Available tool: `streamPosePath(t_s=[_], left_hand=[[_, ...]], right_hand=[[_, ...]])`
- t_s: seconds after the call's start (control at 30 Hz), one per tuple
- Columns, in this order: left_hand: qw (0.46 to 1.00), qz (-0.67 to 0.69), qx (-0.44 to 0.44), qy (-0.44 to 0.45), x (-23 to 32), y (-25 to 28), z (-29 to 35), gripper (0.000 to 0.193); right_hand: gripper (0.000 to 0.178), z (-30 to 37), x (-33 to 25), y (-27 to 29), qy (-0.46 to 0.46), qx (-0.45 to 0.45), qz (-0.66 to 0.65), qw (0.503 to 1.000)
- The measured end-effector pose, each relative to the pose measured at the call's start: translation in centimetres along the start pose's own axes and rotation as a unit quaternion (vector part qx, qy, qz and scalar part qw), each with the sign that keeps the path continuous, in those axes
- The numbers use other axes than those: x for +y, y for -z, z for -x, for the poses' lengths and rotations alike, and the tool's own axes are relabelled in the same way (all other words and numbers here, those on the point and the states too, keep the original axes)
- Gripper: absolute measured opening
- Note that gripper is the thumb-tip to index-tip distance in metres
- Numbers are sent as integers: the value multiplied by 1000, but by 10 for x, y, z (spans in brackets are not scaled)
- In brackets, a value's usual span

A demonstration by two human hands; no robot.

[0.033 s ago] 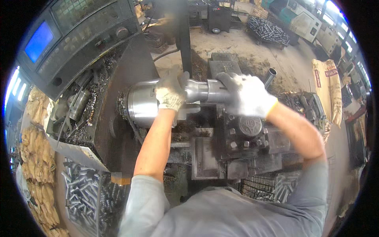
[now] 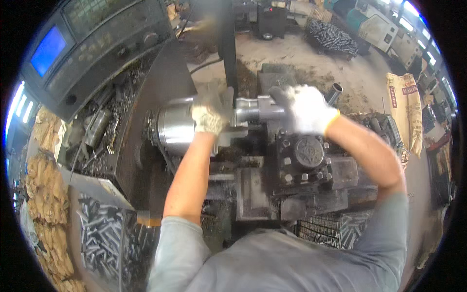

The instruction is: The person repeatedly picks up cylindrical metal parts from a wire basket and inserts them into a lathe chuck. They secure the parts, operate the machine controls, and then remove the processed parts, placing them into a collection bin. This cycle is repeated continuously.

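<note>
Two grips (image 2: 212, 113) flank the shaft (image 2: 250, 111), open floor (image 2: 272, 51) beyond the machine's edge (image 2: 276, 72).

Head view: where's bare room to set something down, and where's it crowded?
Pale floor looks open between the upright post and the far metal heap; the flat block left of the bolted tool post looks bare. Crowded: the left tray of shavings, and between left hand and right hand, where a metal shaft sits.

The part (image 2: 247, 108) is just shiny bare steel, round and kinda stepped, lying roughly level, both ends hidden. Right beside it on the left there's the chuck (image 2: 174, 128), a fat silvery drum on its side.
</note>
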State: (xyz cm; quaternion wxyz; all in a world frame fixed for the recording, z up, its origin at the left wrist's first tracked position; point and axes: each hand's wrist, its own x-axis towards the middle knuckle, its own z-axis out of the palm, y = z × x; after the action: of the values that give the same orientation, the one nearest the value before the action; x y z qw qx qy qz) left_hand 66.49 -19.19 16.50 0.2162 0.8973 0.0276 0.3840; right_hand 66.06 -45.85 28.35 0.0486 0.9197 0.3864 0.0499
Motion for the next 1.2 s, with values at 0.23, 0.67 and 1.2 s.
streamPosePath(t_s=[0.23, 0.67, 1.2], left_hand=[[973, 175, 55, -143, 41, 72, 95, 36], [619, 401, 335, 587, -144, 223, 451, 43], [741, 176, 193, 618, -172, 251, 454, 67]], right_hand=[[55, -73, 41, -92, 95, -187, 5, 978], [49, -98, 22, -135, 94, -306, -53, 946], [61, -13, 0, -48, -86, 6, -287, 954]])
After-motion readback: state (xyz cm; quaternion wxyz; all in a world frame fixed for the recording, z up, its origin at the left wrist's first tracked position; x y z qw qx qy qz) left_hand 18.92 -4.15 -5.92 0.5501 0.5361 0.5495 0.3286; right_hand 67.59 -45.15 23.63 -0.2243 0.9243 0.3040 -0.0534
